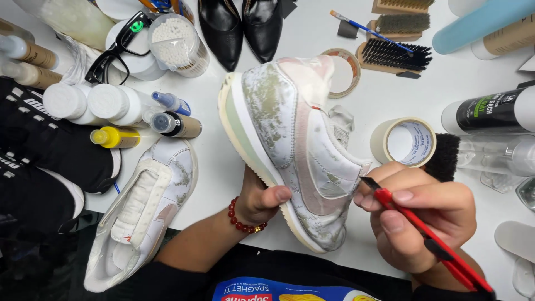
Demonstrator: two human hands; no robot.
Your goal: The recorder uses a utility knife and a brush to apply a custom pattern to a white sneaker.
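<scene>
White tabletop (479, 83), crowded. I read it from the left: black shoes (39, 150) at the edge, then a cluster of bottles (111, 106) with a yellow-capped one (114, 137) among them, and black glasses (120, 47) lying above. Below the bottles a second sneaker (142, 214) lies flat on the table, its upper covered in masking tape.

My left hand (259, 200), a red bead bracelet (241, 220) at the wrist, is closed around the sole of the sneaker (290, 145), thumb pressed on the sole's edge. That sneaker is held up off the table at centre, on its side, toe pointing away from me, its white upper stained greenish.

My right hand (415, 217) is closed on a red knife (423, 234); the tip touches the sneaker near the heel collar.

Two tape rolls (404, 142) lie beyond, brushes (395, 53) top right, black pumps (242, 28) top centre.
</scene>
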